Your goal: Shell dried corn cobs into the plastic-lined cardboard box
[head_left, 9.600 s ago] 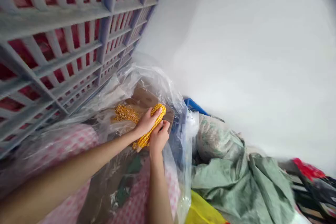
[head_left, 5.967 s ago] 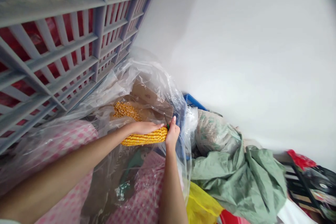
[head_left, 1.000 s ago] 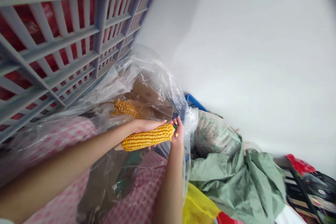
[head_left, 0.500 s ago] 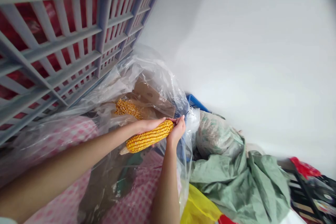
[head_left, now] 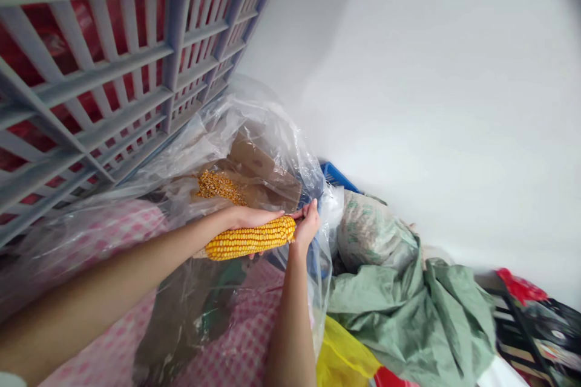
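Observation:
My left hand (head_left: pixel 247 217) grips a yellow corn cob (head_left: pixel 247 241) from above and holds it almost level over a clear plastic bag (head_left: pixel 254 133). Closed fingers of my right hand (head_left: pixel 307 227) sit at the cob's right tip, around a thin dark tool that I cannot make out. A pile of loose yellow kernels (head_left: pixel 218 186) lies on brown cardboard (head_left: pixel 258 172) inside the bag, just beyond the cob.
A grey slatted crate wall (head_left: pixel 113 60) with red behind it rises on the left. A white wall (head_left: pixel 431 103) fills the right. Green woven sacks (head_left: pixel 408 302), a blue crate edge (head_left: pixel 336 176), a yellow bag (head_left: pixel 340 363) and pink checked cloth (head_left: pixel 240 344) lie around.
The cob has tipped from a slant back to nearly level and moved slightly left. Both hands stay on it at the same spot.

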Motion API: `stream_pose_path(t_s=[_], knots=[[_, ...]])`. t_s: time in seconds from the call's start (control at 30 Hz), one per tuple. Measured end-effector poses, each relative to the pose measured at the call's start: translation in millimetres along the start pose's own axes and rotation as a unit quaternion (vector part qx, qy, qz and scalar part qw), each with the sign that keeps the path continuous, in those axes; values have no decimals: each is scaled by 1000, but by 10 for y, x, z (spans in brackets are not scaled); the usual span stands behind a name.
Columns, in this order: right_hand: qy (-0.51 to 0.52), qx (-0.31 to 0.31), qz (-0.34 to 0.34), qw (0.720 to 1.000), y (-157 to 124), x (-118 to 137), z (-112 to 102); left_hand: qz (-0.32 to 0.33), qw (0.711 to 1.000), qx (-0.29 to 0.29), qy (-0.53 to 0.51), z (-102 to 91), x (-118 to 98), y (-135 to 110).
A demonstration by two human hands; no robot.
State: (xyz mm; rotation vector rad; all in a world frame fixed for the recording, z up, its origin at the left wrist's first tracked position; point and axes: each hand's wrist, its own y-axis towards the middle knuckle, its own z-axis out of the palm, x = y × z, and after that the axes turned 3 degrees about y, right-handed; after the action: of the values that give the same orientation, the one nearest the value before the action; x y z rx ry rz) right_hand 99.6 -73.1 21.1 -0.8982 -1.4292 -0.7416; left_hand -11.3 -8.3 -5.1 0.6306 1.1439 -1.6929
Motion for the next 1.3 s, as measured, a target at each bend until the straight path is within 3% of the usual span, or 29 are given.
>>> stream_pose_path(t_s=[0.1, 0.27, 0.37, 0.5, 0.63, 0.73, 1.03, 1.1, 1.3], knots=[[22, 32, 54, 998, 61, 45, -47, -44, 994, 54, -79, 42, 13, 54], [25, 57, 111, 992, 189, 84, -179, -50, 988, 81, -122, 47, -26, 81], [34, 9, 86, 996, 200, 100, -214, -36, 990, 49, -127, -14, -38, 71], [33, -65, -6, 997, 95, 103, -127, -27, 988, -10, -151, -47, -26, 91], [-33, -21, -89, 995, -29, 53, 31, -12, 985, -45, -167, -22, 9, 136], [-77, 12, -71, 994, -56, 17, 101, -11, 987, -41, -157, -13, 19, 130], [-70, -4, -65, 995, -22, 2, 50, -45, 991, -23, -123, 64, -12, 43], [-64, 5, -49, 997, 9, -7, 30, -51, 992, -6, -120, 59, 0, 64], [29, 59, 104, 992, 152, 36, -90, -43, 989, 38, -136, -4, 13, 122]])
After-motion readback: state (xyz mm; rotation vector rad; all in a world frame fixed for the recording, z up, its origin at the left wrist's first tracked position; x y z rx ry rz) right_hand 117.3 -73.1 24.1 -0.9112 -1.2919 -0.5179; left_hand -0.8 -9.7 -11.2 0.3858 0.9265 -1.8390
